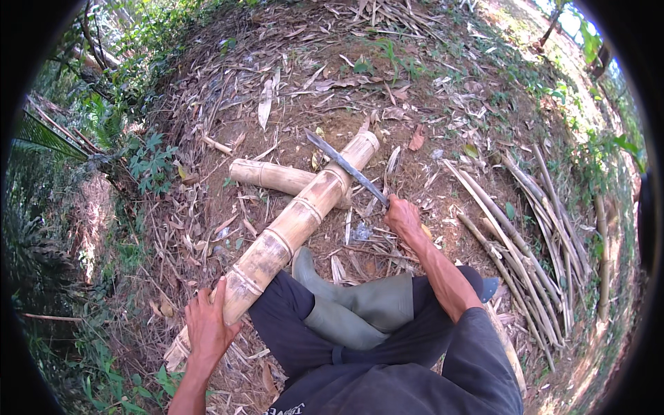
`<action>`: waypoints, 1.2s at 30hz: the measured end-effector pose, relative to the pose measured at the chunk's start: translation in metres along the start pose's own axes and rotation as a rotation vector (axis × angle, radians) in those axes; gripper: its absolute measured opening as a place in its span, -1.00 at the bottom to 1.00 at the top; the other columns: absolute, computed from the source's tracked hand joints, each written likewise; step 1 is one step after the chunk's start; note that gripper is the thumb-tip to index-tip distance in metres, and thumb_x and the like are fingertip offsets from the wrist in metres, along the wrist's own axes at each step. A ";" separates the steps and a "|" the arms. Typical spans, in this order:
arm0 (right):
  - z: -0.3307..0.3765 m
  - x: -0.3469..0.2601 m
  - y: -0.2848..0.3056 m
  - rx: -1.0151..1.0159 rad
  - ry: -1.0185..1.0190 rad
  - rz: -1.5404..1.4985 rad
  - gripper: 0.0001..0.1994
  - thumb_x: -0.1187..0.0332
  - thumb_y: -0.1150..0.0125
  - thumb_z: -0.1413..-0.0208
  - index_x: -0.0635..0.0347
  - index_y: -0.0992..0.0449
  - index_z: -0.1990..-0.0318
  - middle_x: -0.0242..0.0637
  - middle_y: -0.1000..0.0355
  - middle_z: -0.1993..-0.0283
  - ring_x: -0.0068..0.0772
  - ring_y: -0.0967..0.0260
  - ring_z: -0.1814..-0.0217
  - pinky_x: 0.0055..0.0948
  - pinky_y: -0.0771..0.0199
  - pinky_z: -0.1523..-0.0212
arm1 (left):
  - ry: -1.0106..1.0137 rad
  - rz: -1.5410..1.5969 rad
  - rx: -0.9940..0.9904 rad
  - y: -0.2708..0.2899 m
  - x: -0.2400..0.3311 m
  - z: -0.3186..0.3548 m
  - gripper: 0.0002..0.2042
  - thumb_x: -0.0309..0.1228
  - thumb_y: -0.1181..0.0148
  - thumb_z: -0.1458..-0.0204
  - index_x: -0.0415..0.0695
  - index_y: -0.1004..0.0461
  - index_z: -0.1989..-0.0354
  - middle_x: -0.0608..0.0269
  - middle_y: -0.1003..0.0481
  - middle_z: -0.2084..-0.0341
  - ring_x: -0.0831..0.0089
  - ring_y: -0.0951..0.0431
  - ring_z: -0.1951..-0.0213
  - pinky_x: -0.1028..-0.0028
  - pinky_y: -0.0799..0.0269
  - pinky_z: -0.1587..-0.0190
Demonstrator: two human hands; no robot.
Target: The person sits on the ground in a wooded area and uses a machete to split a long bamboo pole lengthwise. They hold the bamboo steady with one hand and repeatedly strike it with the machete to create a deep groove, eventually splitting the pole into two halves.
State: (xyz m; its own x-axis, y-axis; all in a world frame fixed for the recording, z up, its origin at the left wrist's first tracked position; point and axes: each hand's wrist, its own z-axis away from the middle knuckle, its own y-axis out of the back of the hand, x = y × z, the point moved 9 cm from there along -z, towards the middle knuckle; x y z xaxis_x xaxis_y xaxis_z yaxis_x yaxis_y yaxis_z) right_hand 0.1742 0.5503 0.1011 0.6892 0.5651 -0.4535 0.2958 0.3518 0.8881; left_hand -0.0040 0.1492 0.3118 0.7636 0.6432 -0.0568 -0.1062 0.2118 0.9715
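Right hand (404, 218) clenched on the machete (357, 173), blade across the thick bamboo pole (301, 213)! Left hand (209, 325) clasps the near end; the pole slants over a shorter bamboo piece (270, 175). Pale lettering (285, 409), partly cut off, marks the dark shirt (387, 391).

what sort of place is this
Outdoors, probably a wooded slope or the edge of a bamboo grove: dry leaves litter bare soil, leafy green plants grow at the left, and cut poles lie piled at the right.
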 end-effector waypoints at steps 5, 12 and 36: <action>0.033 -0.036 -0.015 -0.042 0.242 0.092 -0.86 0.49 -0.06 0.07 0.28 -0.40 0.30 0.12 -0.49 0.48 0.16 -0.50 0.43 0.07 -0.43 0.38 | -0.005 0.076 -0.031 -0.003 -0.013 -0.004 -0.04 -0.25 -0.54 0.39 -0.14 -0.18 -0.31 -0.07 -0.34 0.04 0.02 -0.38 0.01 0.16 -0.27 -0.04; 0.012 0.013 -0.018 -0.138 -0.117 -0.044 -0.81 0.48 -0.13 0.13 0.25 -0.37 0.29 0.09 -0.48 0.46 0.22 -0.47 0.41 0.09 -0.42 0.33 | 0.111 0.281 -0.235 -0.005 -0.035 -0.007 -0.08 -0.12 -0.47 0.34 -0.21 -0.20 -0.28 -0.20 -0.44 0.04 -0.05 -0.48 -0.01 0.15 -0.38 -0.08; 0.019 -0.010 -0.014 0.006 0.116 0.014 -0.81 0.47 -0.16 0.14 0.28 -0.37 0.33 0.12 -0.49 0.45 0.18 -0.48 0.41 0.06 -0.42 0.34 | 0.084 0.160 -0.154 0.004 -0.015 -0.002 -0.04 -0.15 -0.49 0.39 -0.11 -0.20 -0.31 -0.17 -0.44 0.13 -0.03 -0.53 0.10 0.11 -0.45 0.06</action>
State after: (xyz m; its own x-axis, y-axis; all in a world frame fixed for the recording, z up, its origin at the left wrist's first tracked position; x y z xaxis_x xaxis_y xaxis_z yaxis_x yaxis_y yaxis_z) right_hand 0.1761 0.5258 0.0945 0.6123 0.6525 -0.4464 0.2911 0.3389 0.8947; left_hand -0.0169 0.1421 0.3163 0.6745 0.7350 0.0696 -0.3220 0.2080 0.9236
